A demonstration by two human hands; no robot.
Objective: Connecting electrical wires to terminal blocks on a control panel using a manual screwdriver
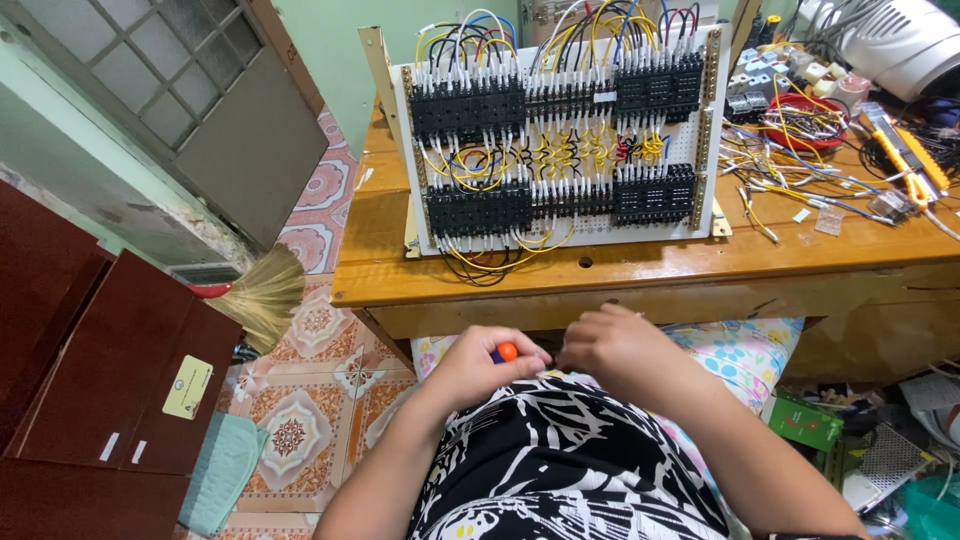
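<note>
Shirt (560,470): black-and-white print, nearest the camera, below the table's front edge.
Left hand (487,368): clenched on a tool (505,352) with an orange tip and a blue part showing between the fingers; it sits just below the table edge, over the lap.
Right hand (618,348): curled, fingertips drawn together close beside the left hand; whether it pinches anything, I cannot tell.
Table (640,265): wooden, varnished, the landmark here.
Panel (560,130): white board propped upright on the table, carrying rows of black relay sockets laced with yellow, white, blue and red wires.
Loose wires (790,165): scattered on the table, right of the panel.
Red bowl (805,115): on the table, right of the panel, holding wire ends.
Cutters (905,160): orange-handled, at the table's far right.
Cushion (740,355): dotted, pastel, under the table's front edge by the right arm.
Broom (262,292): straw head, on the tiled floor left of the table.
Cabinet (110,390): dark red, far left of the table.
</note>
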